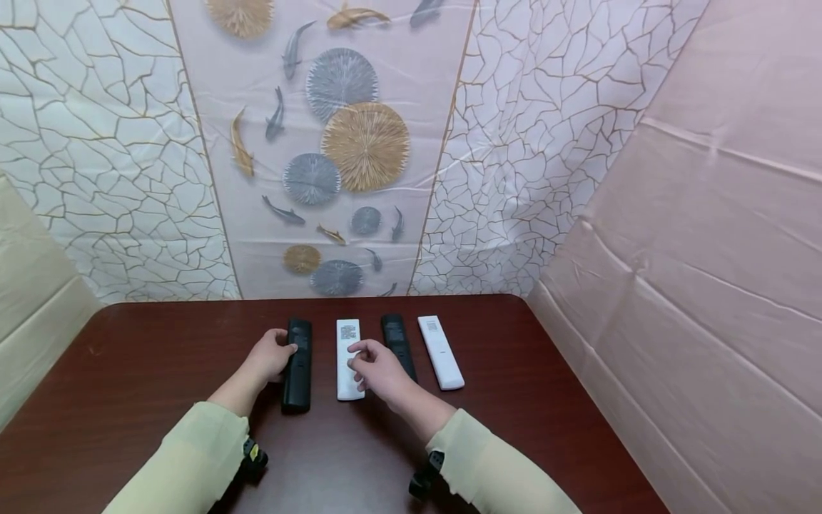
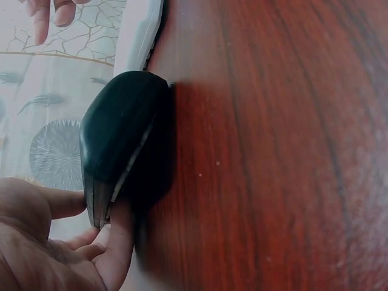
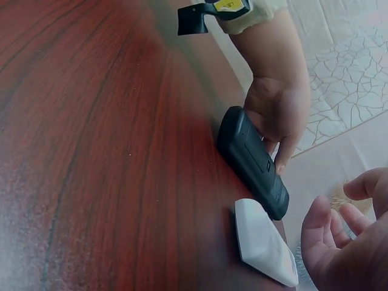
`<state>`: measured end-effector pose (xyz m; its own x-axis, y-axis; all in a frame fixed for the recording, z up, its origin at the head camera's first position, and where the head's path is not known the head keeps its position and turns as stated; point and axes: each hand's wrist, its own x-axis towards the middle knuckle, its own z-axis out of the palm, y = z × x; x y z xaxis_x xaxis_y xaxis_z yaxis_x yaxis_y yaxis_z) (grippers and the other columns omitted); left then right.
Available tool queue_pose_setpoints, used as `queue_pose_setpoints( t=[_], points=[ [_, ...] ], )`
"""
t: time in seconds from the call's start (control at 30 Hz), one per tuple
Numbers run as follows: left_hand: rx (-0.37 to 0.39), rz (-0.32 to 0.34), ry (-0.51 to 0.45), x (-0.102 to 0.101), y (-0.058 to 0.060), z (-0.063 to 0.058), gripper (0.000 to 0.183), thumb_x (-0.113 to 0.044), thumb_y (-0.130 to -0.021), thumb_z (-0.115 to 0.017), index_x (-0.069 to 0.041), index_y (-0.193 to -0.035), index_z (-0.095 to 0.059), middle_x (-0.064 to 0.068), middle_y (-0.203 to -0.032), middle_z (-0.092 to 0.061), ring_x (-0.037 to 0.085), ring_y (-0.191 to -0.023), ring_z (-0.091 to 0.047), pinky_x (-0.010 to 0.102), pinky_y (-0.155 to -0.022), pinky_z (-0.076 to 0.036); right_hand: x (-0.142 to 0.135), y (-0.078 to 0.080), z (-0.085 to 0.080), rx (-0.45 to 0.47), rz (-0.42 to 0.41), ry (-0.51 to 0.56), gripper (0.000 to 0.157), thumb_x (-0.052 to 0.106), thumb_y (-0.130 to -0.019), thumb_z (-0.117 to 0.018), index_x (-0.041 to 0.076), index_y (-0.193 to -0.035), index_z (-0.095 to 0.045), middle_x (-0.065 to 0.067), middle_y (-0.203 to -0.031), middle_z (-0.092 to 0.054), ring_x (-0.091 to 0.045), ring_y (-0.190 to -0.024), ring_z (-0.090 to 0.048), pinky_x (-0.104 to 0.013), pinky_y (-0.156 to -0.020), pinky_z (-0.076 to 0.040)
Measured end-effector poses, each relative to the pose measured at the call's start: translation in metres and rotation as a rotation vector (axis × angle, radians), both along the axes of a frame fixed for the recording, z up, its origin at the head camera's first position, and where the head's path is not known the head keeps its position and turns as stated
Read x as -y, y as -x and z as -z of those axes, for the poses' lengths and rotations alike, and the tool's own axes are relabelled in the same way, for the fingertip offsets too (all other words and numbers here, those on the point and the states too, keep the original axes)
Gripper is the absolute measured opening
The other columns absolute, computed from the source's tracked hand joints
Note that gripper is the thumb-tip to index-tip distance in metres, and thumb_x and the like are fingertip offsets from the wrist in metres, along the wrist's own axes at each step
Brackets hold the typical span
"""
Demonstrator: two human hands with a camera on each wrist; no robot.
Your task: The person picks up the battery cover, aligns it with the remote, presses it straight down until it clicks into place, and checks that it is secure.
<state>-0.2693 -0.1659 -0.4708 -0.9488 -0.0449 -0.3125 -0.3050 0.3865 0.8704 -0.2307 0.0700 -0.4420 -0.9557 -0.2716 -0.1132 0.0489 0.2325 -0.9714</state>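
Note:
My left hand point(image 1: 268, 355) grips a black remote control point(image 1: 297, 382) by its left edge, thumb on top and fingers beneath. In the left wrist view this black remote point(image 2: 121, 127) is tilted, its near edge raised from the wood. My right hand point(image 1: 383, 373) is held over a white remote control point(image 1: 345, 382), fingers loosely bent and nothing between them. That white remote point(image 3: 260, 239) lies beside the black one in the right wrist view. Partly behind my right hand lies a second black remote point(image 1: 395, 334), with a second white remote point(image 1: 442, 355) to its right.
The remotes form a row near the far edge of the dark red wooden table point(image 1: 160, 357). A patterned cloth point(image 1: 340, 235) hangs behind the table, and a plain pinkish cloth point(image 1: 674, 300) slopes along the right side.

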Motion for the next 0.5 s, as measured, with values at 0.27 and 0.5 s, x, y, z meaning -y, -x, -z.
queue_pose_setpoints(
  t=[0.27, 0.5],
  points=[
    [0.015, -0.003, 0.048, 0.0, 0.001, 0.0, 0.054, -0.019, -0.105, -0.045, 0.005, -0.15, -0.024, 0.034, -0.138, -0.04, 0.046, -0.117, -0.053, 0.046, -0.071, -0.057, -0.002, -0.002, 0.002, 0.003, -0.001, 0.019, 0.029, 0.009, -0.097, -0.06, 0.0, -0.124, -0.059, -0.005, -0.092, -0.057, -0.032, -0.077, -0.059, -0.034, -0.059, -0.052],
    [0.021, 0.044, 0.155, -0.001, -0.008, -0.01, 0.057, -0.024, -0.105, -0.047, 0.009, -0.148, -0.028, 0.036, -0.138, -0.041, 0.045, -0.111, -0.058, 0.043, -0.07, -0.058, -0.01, -0.003, 0.003, 0.029, -0.018, 0.077, 0.033, 0.008, -0.096, -0.059, -0.004, -0.127, -0.056, -0.004, -0.091, -0.056, -0.019, -0.07, -0.054, -0.034, -0.061, -0.051]
  ],
)
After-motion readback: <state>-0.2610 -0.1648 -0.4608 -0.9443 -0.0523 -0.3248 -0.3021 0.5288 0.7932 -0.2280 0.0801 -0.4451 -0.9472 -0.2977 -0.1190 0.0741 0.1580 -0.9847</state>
